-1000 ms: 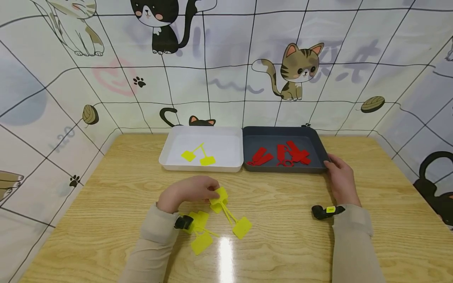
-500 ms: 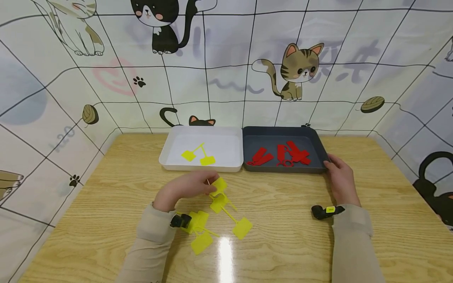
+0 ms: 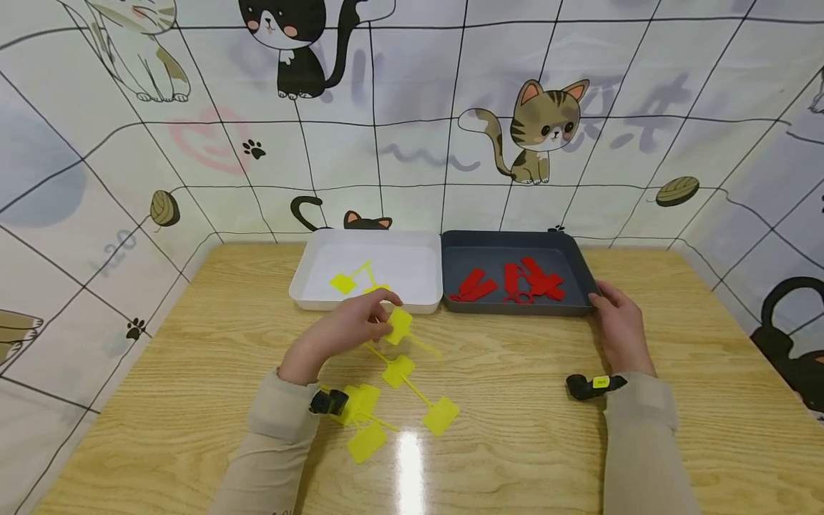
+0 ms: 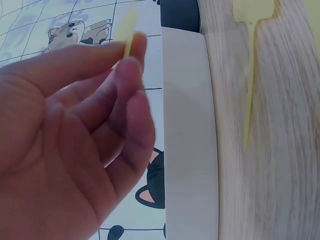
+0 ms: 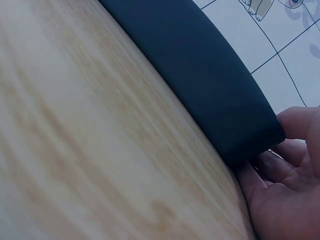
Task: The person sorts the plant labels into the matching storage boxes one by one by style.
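Observation:
My left hand (image 3: 344,329) pinches a yellow plant label (image 3: 400,326) between thumb and fingertips, near the front edge of the white tray (image 3: 408,265). Its thin stem trails to the right, blurred. In the left wrist view the pinched label (image 4: 126,27) appears nearly edge-on. Below on the table, more yellow plant labels (image 3: 440,416) lie loose, some overlapping in a pile (image 3: 367,442) beside my left wrist. My right hand (image 3: 621,330) holds the front right corner of the dark grey tray (image 3: 473,249), thumb at its rim; in the right wrist view, fingers (image 5: 252,182) reach beneath the corner.
Two yellow labels (image 3: 342,284) lie in the white tray, one partly hidden behind my left hand. Several red tags (image 3: 473,285) with ring ends lie in the dark tray. Both trays stand side by side at the back of the wooden table (image 3: 515,415), before a cat-patterned wall covering (image 3: 412,157).
My left hand has lifted one yellow label off the others and carried it forward toward the white tray. The labels beneath have spread slightly. My right hand stays at the dark tray.

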`<state>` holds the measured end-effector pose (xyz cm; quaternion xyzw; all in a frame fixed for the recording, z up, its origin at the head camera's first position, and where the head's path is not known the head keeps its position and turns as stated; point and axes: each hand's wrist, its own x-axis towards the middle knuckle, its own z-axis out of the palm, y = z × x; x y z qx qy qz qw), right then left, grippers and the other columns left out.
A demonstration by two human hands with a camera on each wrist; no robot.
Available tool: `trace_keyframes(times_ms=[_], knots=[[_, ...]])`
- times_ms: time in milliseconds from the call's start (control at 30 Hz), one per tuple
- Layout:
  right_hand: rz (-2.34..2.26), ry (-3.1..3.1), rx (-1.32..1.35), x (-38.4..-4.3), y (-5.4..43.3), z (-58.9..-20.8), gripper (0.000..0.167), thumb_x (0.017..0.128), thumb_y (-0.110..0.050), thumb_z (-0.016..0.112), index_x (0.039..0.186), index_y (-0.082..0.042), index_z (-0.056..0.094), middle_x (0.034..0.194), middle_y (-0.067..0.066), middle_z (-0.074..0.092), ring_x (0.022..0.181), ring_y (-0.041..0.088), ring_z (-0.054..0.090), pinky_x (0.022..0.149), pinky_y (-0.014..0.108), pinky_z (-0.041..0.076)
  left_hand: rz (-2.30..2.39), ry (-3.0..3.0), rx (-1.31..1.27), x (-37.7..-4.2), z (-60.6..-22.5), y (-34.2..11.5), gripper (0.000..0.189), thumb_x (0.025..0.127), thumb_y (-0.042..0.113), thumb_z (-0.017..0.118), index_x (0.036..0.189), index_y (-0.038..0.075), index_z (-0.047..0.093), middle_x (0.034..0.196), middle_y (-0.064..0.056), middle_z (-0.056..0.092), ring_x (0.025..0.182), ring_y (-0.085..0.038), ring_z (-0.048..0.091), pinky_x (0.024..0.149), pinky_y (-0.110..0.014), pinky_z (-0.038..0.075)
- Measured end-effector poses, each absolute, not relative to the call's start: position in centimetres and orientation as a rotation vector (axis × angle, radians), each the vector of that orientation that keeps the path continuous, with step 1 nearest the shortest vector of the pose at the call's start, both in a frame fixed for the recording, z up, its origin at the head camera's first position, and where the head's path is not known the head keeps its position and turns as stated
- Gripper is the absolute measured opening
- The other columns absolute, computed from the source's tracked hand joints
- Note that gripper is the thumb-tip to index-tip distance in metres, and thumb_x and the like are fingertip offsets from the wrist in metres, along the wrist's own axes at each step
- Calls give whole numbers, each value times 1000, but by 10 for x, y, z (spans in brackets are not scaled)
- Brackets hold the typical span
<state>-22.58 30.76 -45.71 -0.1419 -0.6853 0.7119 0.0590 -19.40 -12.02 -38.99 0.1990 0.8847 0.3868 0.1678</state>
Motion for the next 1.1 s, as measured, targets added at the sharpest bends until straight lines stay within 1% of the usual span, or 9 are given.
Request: trace_keyframes(times_ms=[200,300,433,633,767,867,1000,1100], knots=[[2131,-2089,-437,-226,308,-458,52,92,-23,48,139,-8,31,145,8,21,128,14,26,100,19,25,1173,2598,516,-197,-390,-121,32,88,15,55,115,29,45,85,0,58,70,-28,59,59,-32,45],[2129,-2095,-439,-226,308,-458,52,92,-24,48,139,-9,31,145,7,21,129,14,26,100,19,25,1167,2635,527,-196,-389,-121,28,89,15,52,113,29,47,85,0,58,69,-28,59,57,-32,45],[2142,-2086,-423,-225,308,-459,52,92,-24,48,139,-9,32,145,7,21,129,14,27,101,19,25,1133,2692,553,-195,-387,-121,23,91,13,48,110,25,51,85,1,58,68,-28,58,55,-31,45],[2154,-2071,-416,-224,308,-459,51,92,-23,48,139,-9,32,145,8,22,128,15,27,101,20,25,1130,2721,576,-195,-386,-122,20,92,12,47,109,23,51,85,-1,58,67,-27,57,52,-31,44],[2170,-2055,-414,-225,308,-458,51,92,-23,48,139,-9,32,145,7,21,129,15,26,102,21,24,1148,2724,578,-195,-385,-122,19,92,12,46,108,23,50,85,0,57,67,-28,57,53,-31,43],[2177,-2052,-410,-225,308,-458,51,92,-23,48,139,-9,32,146,7,21,129,15,26,102,21,24,1169,2751,560,-195,-386,-123,16,92,13,47,103,23,51,84,2,56,68,-27,57,53,-31,42],[2174,-2054,-409,-225,308,-458,51,92,-22,48,139,-9,32,145,8,21,129,15,26,102,21,24,1170,2815,551,-196,-387,-123,13,92,13,48,95,21,58,83,4,57,68,-23,56,55,-31,43],[2170,-2057,-410,-224,308,-458,51,92,-22,48,139,-8,32,145,7,21,129,15,26,101,21,24,1152,2864,536,-196,-387,-123,15,92,14,50,93,20,63,88,6,59,68,-17,53,58,-30,43]])
